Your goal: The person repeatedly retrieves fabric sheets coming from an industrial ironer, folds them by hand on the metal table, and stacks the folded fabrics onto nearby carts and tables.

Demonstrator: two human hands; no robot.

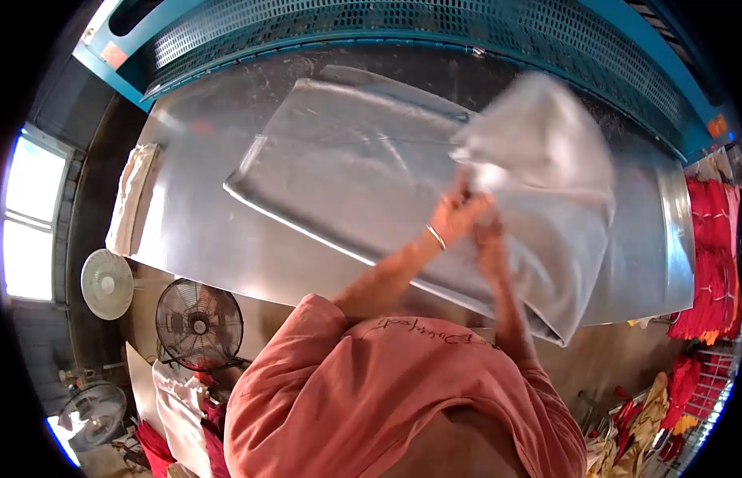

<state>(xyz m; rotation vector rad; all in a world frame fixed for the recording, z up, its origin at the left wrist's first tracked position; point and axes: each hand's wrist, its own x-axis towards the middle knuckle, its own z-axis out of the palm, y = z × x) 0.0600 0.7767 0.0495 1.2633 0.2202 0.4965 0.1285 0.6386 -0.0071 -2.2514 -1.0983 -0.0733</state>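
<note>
A large, thin, shiny grey sheet point(339, 159) lies in layers over the metal tabletop, whether cloth or plastic I cannot tell. Its right part is lifted and bunched into a pale, motion-blurred billow point(546, 135). My left hand point(459, 211), with a bangle at the wrist, is closed on the gathered edge of the sheet. Close beside it, my right hand point(488, 231) is partly covered by the left and smeared by motion, so its fingers do not show clearly. A loose fold of the sheet hangs over the table's front edge, right of my right forearm.
A teal perforated machine guard point(371, 22) spans the table's far side. Folded pale cloth point(132, 199) lies at the table's left end. A white fan point(108, 284) and a black fan point(199, 316) stand at left. Red cloth bundles point(710, 255) hang at right.
</note>
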